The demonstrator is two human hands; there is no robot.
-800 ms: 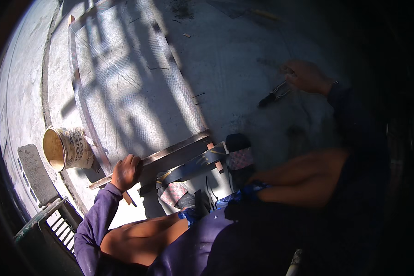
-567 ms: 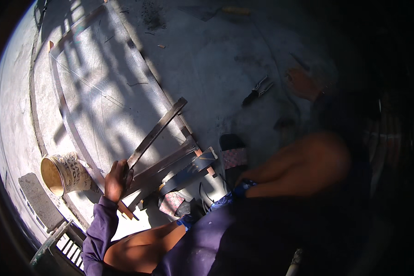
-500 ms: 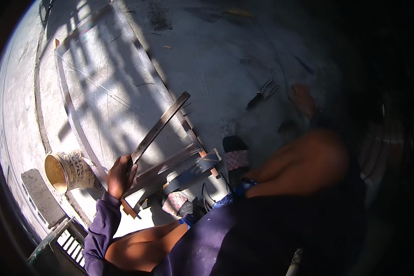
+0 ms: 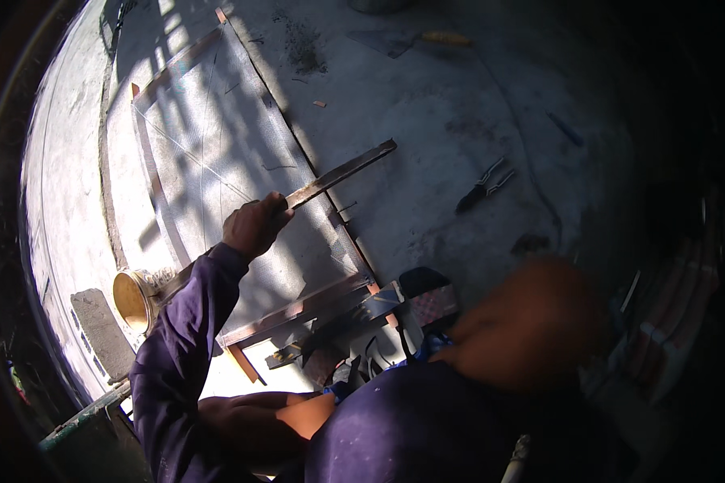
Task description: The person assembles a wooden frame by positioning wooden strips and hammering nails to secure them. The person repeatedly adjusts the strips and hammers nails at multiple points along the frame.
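Left hand (image 4: 254, 225) raised, gripping metal strip (image 4: 342, 173); right hand hidden in shadow.

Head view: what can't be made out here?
- Right hand: not identifiable in the head view; a blurred, shadowed limb fills the lower right.
- Left hand grips a metal strip; the held end is hidden by its fingers.
- Pliers-like tool on the floor: too small and dark to tell its type.
- Can: contents not visible.
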